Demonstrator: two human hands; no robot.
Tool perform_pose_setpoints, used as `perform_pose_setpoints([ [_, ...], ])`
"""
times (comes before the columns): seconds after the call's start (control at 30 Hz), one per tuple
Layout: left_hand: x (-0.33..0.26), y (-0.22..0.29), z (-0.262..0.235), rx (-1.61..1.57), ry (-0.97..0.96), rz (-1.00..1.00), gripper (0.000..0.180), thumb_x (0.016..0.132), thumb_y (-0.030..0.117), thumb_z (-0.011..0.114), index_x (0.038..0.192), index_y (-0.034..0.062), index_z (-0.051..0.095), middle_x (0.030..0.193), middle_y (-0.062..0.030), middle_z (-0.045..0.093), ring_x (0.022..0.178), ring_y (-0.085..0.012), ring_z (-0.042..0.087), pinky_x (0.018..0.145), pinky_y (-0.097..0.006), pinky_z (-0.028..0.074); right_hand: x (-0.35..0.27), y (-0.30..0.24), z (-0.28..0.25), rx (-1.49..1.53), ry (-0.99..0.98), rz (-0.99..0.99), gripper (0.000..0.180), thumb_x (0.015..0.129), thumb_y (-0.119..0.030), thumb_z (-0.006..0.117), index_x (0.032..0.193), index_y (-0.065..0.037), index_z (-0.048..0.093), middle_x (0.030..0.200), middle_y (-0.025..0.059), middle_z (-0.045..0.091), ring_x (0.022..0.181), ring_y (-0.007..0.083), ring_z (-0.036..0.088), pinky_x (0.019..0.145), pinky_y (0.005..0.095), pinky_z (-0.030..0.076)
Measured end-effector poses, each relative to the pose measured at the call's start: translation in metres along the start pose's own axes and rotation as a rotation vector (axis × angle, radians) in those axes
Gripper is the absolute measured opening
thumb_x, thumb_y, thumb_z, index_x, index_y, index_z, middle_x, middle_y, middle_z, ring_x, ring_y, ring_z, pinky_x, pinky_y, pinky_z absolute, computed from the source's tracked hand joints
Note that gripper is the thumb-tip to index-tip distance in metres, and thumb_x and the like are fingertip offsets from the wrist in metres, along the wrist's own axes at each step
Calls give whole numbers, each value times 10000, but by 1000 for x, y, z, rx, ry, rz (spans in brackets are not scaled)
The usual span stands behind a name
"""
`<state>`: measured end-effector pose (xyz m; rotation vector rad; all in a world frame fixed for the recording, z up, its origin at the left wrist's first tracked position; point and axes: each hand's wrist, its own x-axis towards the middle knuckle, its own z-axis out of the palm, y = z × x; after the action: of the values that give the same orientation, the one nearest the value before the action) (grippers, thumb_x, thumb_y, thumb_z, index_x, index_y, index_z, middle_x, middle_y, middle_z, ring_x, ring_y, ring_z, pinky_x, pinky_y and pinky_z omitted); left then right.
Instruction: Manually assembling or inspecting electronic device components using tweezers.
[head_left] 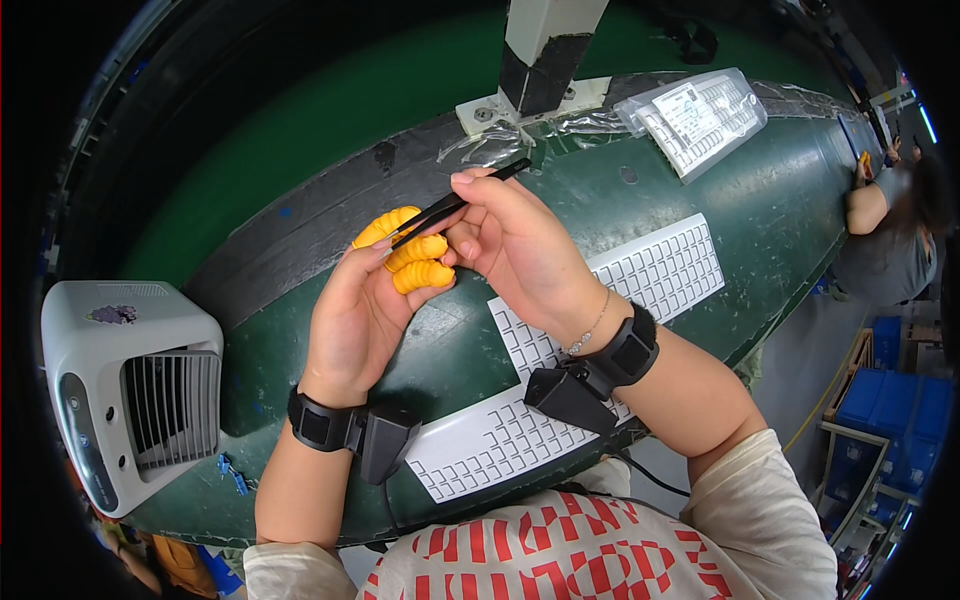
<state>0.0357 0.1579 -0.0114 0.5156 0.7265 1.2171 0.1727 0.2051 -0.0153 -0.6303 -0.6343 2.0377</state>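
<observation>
Above the green table (760,200) and the white keyboard (600,340) lying across it, the left hand (355,320), its fingertips capped in orange finger cots (415,255), is half-curled, while the right hand (515,245) pinches black tweezers (455,202) touching those cots.

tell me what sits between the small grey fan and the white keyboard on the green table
In the head view, the left hand and its forearm with a black wrist strap cross that stretch, over bare green table.
</observation>
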Motion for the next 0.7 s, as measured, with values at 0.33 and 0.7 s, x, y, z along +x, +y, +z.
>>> perform_pose_setpoints([
  [0.33, 1, 1, 1, -3, 4, 4, 306, 824, 163, 339, 1071, -5, 402, 938, -150, 521, 846, -212, 530, 768, -314, 429, 1, 0, 0, 2, 40, 13, 138, 803, -188, 465, 715, -82, 447, 680, 30, 537, 532, 60, 395, 543, 188, 353],
  [0.7, 0, 0, 0, 6, 5, 0, 311, 823, 166, 338, 1077, -4, 397, 936, -150, 520, 841, -212, 531, 765, -310, 431, 0, 0, 1, 8, 42, 13, 152, 801, -188, 465, 699, -77, 445, 663, 32, 527, 528, 62, 388, 542, 194, 349],
])
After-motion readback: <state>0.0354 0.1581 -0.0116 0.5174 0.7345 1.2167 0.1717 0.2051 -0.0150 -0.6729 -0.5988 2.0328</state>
